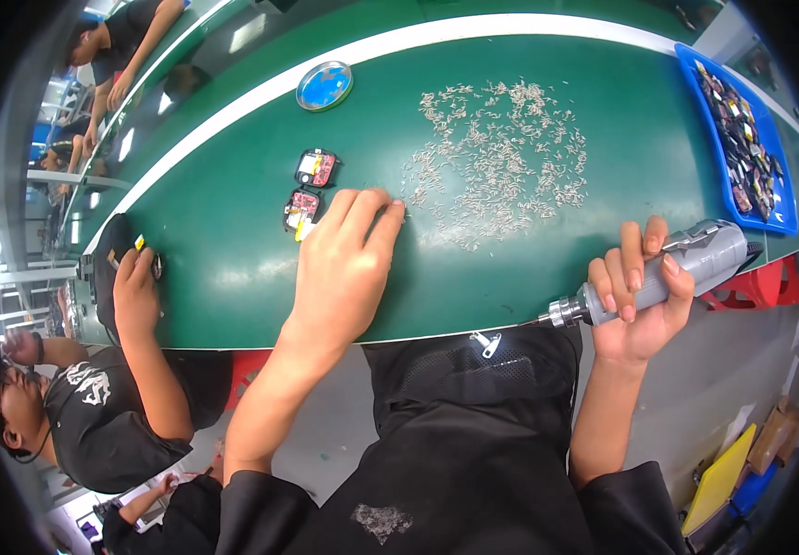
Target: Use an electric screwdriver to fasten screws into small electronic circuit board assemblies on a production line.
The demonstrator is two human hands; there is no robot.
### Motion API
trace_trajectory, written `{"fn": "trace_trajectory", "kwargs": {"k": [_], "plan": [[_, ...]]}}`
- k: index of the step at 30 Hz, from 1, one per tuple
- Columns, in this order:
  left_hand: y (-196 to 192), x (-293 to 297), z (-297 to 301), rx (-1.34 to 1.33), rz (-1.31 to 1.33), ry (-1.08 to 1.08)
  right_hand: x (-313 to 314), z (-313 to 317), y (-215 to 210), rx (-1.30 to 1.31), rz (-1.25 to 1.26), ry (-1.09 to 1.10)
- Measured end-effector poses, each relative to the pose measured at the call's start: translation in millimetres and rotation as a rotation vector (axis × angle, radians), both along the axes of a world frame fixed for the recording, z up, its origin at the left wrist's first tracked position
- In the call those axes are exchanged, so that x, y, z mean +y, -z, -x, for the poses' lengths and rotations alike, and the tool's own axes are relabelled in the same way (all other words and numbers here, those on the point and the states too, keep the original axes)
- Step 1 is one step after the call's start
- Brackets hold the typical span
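Work surface: a long green mat (233, 268) with a white stripe along its far edge is seen, running left to right.
Blue tray: a tray (693, 69) filled with small dark parts is set at the far right corner.
Screw pile: loose small screws (501, 153) are scattered over the middle of the mat, just right of and beyond the left fingertips.
Electric screwdriver: a grey screwdriver (668, 273) is held off the near edge, its long axis lying left to right with the bit end toward the left.
Right hand (640, 305): closed in a full grip around the screwdriver body.
Left hand (344, 268): laid flat, fingers together and extended toward the pile's near left edge; nothing is seen pinched. It is the nearer hand to the screws.
Circuit boards: two small red-and-black boards (316, 168) (301, 211) lie just left of the left fingers.
Round tin: a blue lid-like dish (325, 85) rests on the white stripe.
Co-worker's hand (136, 287): placed at the left end of the mat on a dark item.
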State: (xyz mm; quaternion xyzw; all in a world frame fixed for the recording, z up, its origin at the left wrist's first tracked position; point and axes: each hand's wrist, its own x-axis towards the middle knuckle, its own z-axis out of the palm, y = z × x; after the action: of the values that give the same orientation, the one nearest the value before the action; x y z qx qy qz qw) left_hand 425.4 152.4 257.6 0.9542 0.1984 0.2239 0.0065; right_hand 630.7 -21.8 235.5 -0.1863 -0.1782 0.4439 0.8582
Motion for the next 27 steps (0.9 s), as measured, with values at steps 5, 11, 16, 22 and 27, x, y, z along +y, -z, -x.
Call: {"fn": "trace_trajectory", "kwargs": {"k": [5,11,16,22,27], "plan": [[-3.4,2.6,0.9,0.087,-0.097,0.054,-0.5,0.2,0.2,0.011,-0.018,-0.026],[-5.4,-16.7,11.6,-0.047,0.142,-0.034,-5.4,0.7,1.2,0.003,-0.005,-0.008],[0.6,-64.8,25.9,-0.398,0.824,-0.032,0.7,12.3,-5.0,0.036,-0.016,0.015],[3.4,-91.6,25.6,-0.760,1.517,0.114,11.6,49.0,-42.0,0.086,-0.132,0.043],[9.0,-104.3,25.1,-0.803,1.656,0.185,11.8,61.5,-45.5,0.037,-0.140,0.051]]}}
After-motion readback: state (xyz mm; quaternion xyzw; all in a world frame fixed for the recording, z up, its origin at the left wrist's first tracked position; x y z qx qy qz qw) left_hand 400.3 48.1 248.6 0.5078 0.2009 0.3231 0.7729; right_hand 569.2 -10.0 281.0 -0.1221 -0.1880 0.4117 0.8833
